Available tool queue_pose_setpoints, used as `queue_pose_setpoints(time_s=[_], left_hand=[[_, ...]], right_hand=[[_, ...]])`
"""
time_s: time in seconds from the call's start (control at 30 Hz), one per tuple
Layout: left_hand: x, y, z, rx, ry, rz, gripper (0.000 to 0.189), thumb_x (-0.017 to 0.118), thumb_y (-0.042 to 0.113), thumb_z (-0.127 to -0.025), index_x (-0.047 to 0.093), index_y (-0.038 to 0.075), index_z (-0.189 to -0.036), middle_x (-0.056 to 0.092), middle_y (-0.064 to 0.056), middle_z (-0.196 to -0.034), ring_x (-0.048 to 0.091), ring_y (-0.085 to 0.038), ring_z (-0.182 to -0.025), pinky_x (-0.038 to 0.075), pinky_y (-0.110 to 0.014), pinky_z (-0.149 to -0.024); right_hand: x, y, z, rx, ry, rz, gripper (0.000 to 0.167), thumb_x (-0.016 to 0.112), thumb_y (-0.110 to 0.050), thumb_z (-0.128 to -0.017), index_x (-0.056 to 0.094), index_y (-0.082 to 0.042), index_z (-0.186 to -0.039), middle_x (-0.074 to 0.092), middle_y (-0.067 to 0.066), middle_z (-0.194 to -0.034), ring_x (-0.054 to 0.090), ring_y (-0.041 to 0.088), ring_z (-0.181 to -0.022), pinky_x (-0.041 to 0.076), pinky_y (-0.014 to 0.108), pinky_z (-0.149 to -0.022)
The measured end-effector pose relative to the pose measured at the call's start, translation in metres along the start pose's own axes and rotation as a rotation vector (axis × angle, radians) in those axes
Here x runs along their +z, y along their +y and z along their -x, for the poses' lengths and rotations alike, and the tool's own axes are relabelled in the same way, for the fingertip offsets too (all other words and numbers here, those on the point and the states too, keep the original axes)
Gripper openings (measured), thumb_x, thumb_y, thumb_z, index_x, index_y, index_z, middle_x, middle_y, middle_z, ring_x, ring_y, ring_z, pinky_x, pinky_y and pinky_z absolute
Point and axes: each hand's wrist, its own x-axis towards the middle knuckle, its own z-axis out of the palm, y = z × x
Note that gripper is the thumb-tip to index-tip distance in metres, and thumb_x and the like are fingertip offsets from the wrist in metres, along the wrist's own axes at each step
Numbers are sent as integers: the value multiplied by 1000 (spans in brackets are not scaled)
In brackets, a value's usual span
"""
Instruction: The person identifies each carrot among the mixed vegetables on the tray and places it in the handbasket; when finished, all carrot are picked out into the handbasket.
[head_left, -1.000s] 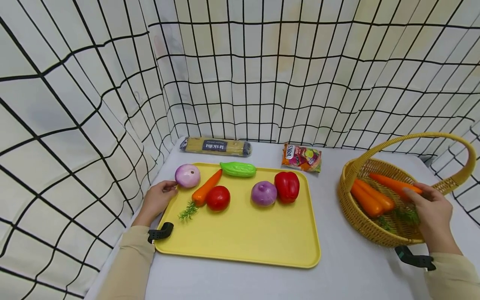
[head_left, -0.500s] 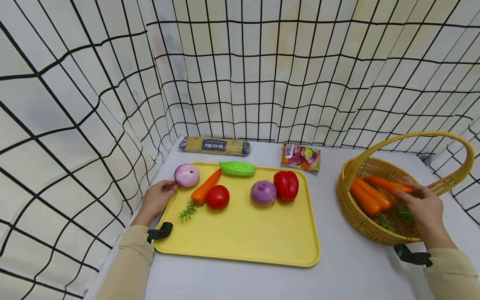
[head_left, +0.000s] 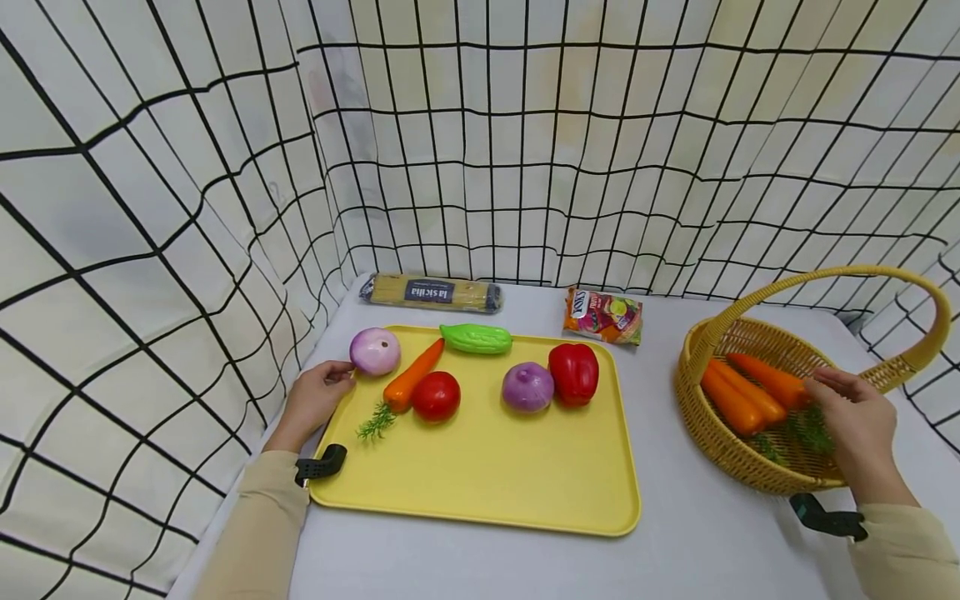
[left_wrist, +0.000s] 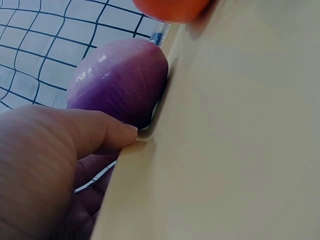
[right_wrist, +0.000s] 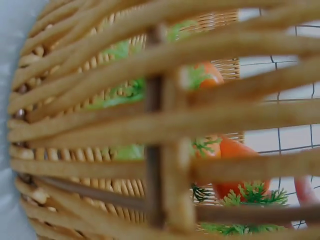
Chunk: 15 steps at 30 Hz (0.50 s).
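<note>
My left hand (head_left: 318, 400) pinches the left rim of the yellow tray (head_left: 480, 492), thumb on top in the left wrist view. A purple onion (left_wrist: 120, 80) sits in the tray's corner beside that thumb. At the right, my right hand (head_left: 858, 421) is over the near right side of the wicker basket (head_left: 720, 454), fingers loosely bent at the thick end of an orange carrot (head_left: 768, 377). In the right wrist view a fingertip (right_wrist: 304, 190) shows apart from the carrots, behind the weave. Other carrots (head_left: 738, 400) with green tops lie alongside in the basket.
On the tray are a carrot (head_left: 412, 375), a tomato (head_left: 437, 397), a green cucumber-like vegetable (head_left: 476, 338), another purple onion (head_left: 528, 387) and a red bell pepper (head_left: 574, 375). Behind it lie a spaghetti pack (head_left: 431, 292) and a candy bag (head_left: 603, 317). The basket's handle (head_left: 825, 275) arches high.
The carrot at my right hand has come down and left to lie beside the other carrots, and my right fingers have let go of it. My left hand stays at the tray rim.
</note>
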Motion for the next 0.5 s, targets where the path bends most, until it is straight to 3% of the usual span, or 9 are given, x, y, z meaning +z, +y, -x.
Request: queue_pose_setpoints(time_s=[0.2, 0.3, 0.5], left_hand=[[0, -1, -1, 2, -8, 0, 37, 56, 20, -96, 60, -1, -127, 64, -21, -115, 58, -32, -105, 43, -41, -89], [0, -1, -2, 4, -6, 2, 37, 57, 20, -96, 60, 0, -127, 64, -20, -115, 59, -31, -104, 43, -40, -88], [0, -2, -3, -14, -10, 0, 38, 56, 22, -96, 60, 0, -127, 63, -20, -116, 58, -31, -104, 44, -39, -88]], right_hand=[[1, -5, 10, 1, 55, -29, 14, 64, -33, -93, 65, -31, -107, 54, -27, -90, 42, -4, -90, 35, 11, -67], [3, -9, 16, -14, 101, -62, 17, 65, -30, -93, 68, -27, -110, 57, -26, -90, 44, -4, -92, 36, 10, -68], [8, -21, 30, -40, 162, -297, 20, 67, -19, -92, 71, -16, -111, 64, -19, -94, 51, -1, -93, 38, 7, -72]])
